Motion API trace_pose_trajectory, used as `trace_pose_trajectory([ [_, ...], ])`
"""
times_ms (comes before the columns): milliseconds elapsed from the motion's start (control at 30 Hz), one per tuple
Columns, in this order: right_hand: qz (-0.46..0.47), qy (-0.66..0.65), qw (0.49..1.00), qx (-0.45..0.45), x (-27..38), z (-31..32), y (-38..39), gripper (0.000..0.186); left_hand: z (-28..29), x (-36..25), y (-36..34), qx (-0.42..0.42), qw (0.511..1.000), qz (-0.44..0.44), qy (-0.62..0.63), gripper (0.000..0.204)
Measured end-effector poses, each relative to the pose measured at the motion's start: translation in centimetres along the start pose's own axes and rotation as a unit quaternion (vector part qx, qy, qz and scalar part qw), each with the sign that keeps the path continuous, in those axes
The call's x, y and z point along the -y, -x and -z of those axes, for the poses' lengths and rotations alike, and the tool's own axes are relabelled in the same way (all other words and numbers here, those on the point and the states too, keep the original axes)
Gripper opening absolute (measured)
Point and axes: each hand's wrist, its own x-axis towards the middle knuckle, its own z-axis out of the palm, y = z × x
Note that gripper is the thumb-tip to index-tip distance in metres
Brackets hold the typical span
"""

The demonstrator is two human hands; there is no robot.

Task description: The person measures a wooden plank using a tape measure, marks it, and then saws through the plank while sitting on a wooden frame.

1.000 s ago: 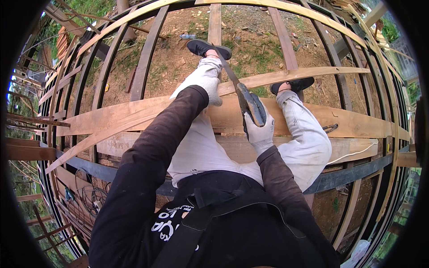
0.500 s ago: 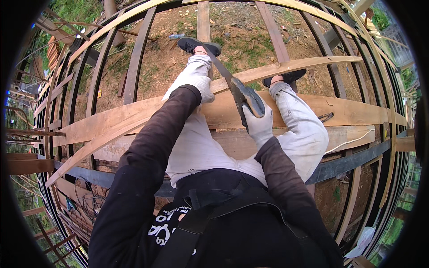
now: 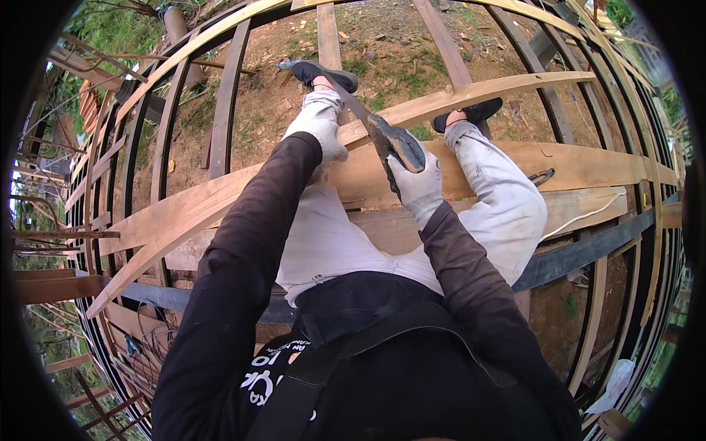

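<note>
My gloved left hand (image 3: 326,141) grips the long, narrow light-wood plank (image 3: 441,101), which lies diagonally across my legs and a wider board (image 3: 596,165). My gloved right hand (image 3: 415,180) is closed on the dark handle (image 3: 403,145) of a handsaw. The saw's long blade (image 3: 351,101) crosses the plank just right of my left hand and points toward my left foot, in a dark shoe (image 3: 334,77). My other foot (image 3: 478,112) is beyond the plank on the right, below its far end.
An open frame of spaced timber slats (image 3: 229,103) surrounds me over dirt ground with grass and scraps. A dark beam (image 3: 573,253) runs behind my hips. Coiled cables (image 3: 154,338) are at lower left, a metal tool (image 3: 542,176) by my right knee, and rods (image 3: 51,235) jut in at left.
The saw and my right hand have moved a little up and to the left. The plank's right end sits higher in the picture, and the view has shifted slightly. My left hand still grips.
</note>
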Motion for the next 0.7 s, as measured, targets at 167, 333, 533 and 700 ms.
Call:
trace_pose_trajectory([
  [167, 0.002, 0.001, 0.999, 0.035, 1.6, 7.9, 13.3, 0.055, 0.1, 1.5, 0.8, -0.003, 1.0, 0.021, 0.003, 0.083],
  [333, -0.092, -0.109, 0.99, 0.014, 2.4, 5.3, 9.6, 0.051, -0.3, 1.0, 0.4, 0.008, 0.999, 0.034, 0.004, 0.088],
  [533, 0.07, 0.017, 0.997, -0.005, 1.4, 1.4, 3.6, 0.05, -0.1, 2.1, -0.1, 0.0, 1.0, 0.01, 0.009, 0.093],
  [700, 0.116, 0.249, 0.959, 0.072, -0.1, 12.0, 17.6, 0.059, -0.6, 1.6, 0.3, -0.026, 0.999, 0.019, 0.007, 0.098],
])
